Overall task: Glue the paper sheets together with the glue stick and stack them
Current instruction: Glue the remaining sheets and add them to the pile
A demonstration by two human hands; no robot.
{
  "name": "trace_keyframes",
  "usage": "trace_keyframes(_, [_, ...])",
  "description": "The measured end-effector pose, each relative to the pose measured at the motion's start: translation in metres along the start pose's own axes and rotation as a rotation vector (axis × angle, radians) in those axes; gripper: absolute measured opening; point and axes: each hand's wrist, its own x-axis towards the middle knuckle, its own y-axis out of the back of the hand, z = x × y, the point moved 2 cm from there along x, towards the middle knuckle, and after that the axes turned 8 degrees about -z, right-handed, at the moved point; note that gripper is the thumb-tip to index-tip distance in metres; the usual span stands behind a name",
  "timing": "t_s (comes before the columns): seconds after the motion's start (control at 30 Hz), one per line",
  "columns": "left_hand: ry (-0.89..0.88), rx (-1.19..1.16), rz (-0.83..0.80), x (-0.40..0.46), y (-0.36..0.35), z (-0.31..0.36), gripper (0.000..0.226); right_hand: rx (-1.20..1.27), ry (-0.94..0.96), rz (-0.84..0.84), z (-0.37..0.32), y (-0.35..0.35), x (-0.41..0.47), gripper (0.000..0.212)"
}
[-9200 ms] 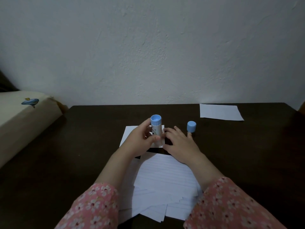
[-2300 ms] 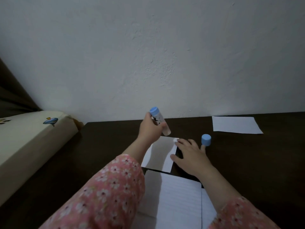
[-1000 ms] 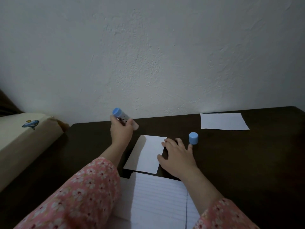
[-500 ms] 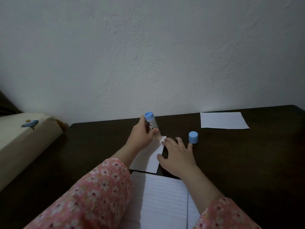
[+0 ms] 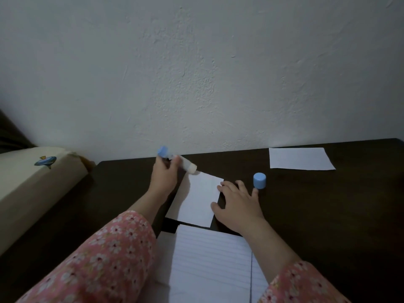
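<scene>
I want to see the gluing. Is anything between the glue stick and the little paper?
Nothing visible. The left hand holds the glue stick tilted, its tip at the small paper sheet's far corner. The right hand rests at the sheet's right edge; the blue cap stands aside.

Tilted glue stick in left hand at small sheet's far corner.

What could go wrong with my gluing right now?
The glue stick touches only the far corner of the small paper, so it might smear the dark table. Your right hand holds just one edge, so the paper could slide. The cap beside your fingers might get knocked.
</scene>
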Motion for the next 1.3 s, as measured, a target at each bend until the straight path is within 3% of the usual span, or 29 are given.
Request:
trace_keyframes(0.13, [0.174,-0.437,0.061,-0.007,0.019,-0.004,0.032,-0.008,-0.004,0.009,-0.001,0.0,-0.002,0.058])
trace_keyframes(0.2, [0.187,-0.539,0.105,-0.014,0.03,-0.006,0.028,-0.016,-0.006,0.018,-0.002,0.0,-0.003,0.058])
trace_keyframes(0.3, [0.183,-0.508,0.067,-0.025,0.041,-0.009,0.02,-0.031,-0.012,0.019,-0.004,0.001,-0.005,0.058])
trace_keyframes(0.43, [0.316,-0.446,0.009,-0.039,0.042,-0.011,0.025,-0.06,-0.05,0.067,-0.007,0.005,-0.009,0.056])
trace_keyframes(0.53, [0.312,-0.535,-0.058,-0.051,0.036,-0.013,0.024,-0.089,-0.1,0.102,-0.012,0.007,-0.014,0.053])
trace_keyframes(0.67, [0.326,-0.656,-0.012,-0.058,0.03,-0.016,0.037,-0.108,-0.158,0.095,-0.015,0.006,-0.019,0.053])
trace_keyframes(0.8, [0.167,-0.334,-0.035,-0.064,0.032,-0.015,0.051,-0.139,-0.216,0.083,-0.018,0.008,-0.024,0.054])
trace_keyframes(0.97, [0.028,0.09,0.13,-0.068,0.04,-0.027,0.049,-0.278,-0.33,0.099,-0.025,0.011,-0.033,0.061])
trace_keyframes(1.2, [0.033,0.104,0.092,-0.071,0.041,-0.033,0.053,-0.435,-0.395,0.042,-0.037,0.011,-0.042,0.064])
trace_keyframes(1.3, [-0.019,0.147,0.278,-0.088,0.039,-0.024,0.062,-0.425,-0.396,0.055,-0.037,0.012,-0.046,0.064])
